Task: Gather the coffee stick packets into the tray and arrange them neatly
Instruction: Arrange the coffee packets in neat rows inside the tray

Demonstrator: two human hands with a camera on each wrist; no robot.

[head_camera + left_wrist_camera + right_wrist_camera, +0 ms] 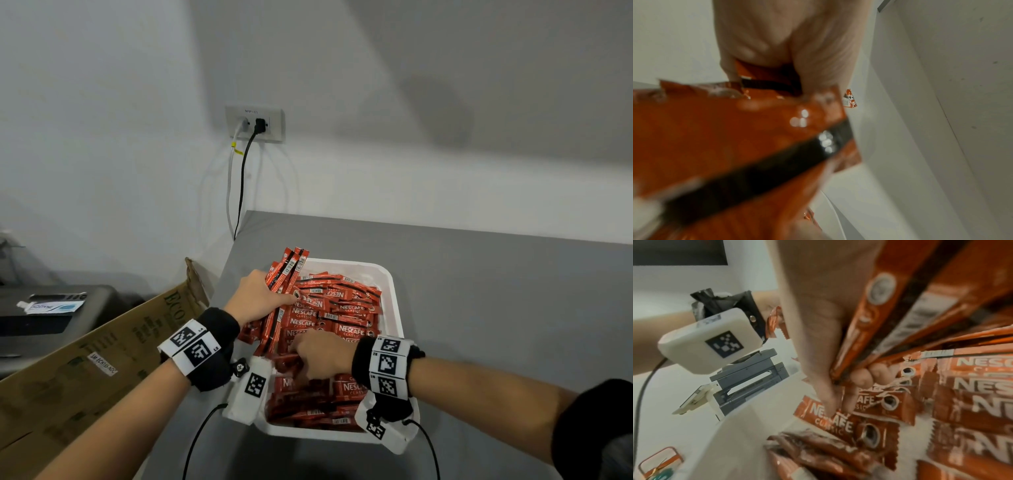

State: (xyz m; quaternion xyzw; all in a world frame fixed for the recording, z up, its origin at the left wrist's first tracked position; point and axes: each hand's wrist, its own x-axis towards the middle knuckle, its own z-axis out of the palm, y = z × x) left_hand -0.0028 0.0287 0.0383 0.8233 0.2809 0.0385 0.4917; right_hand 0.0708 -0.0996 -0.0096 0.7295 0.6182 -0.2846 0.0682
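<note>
Clenched round a long bundle of packets (286, 274) at centre frame, my left hand (259, 297) held them upright against the left wall of the white tray (394, 308), which sat on the grey counter (496, 308). My right hand (323, 354) pinched loose packets (342, 308) low in the heap. I judged squaring the bundle's ends first would stack it flat.

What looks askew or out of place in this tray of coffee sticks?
A bundle of packets gripped by the left hand juts past the white tray's far-left rim, angled against the flat rows. The right hand pinches packets inside.
</note>
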